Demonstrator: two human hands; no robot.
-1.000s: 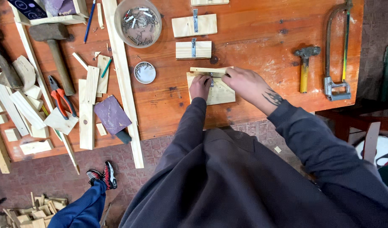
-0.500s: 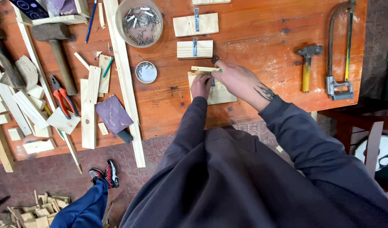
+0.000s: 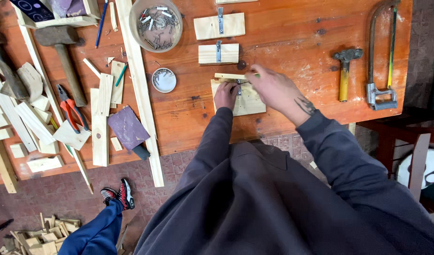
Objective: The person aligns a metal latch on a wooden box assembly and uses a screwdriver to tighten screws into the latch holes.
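- Two hands work on a small pale wood block (image 3: 247, 100) near the front edge of the orange workbench (image 3: 292, 33).
- The left hand (image 3: 226, 96) lies on the block's left part. Its fingers are curled and press down near a little metal bracket (image 3: 238, 86) on the block. It is hard to tell if the fingers pinch the bracket.
- The right hand (image 3: 273, 87) is over the block's top right corner. Its fingers pinch a thin green pencil (image 3: 255, 75), and only the tip shows.
- A thin wood strip (image 3: 229, 75) lies just above the block.
- Two more wood blocks with metal brackets (image 3: 219, 53) sit further back on the bench.
- A round bowl of nails (image 3: 156, 19) and a small white lid (image 3: 163, 80) are to the left.
- A small hammer with a yellow handle (image 3: 344, 73) and a hacksaw (image 3: 381, 52) lie to the right, well apart from the hands.
- Red pliers (image 3: 71, 109), a big mallet (image 3: 63, 52) and a purple sanding sheet (image 3: 127, 127) lie far left.
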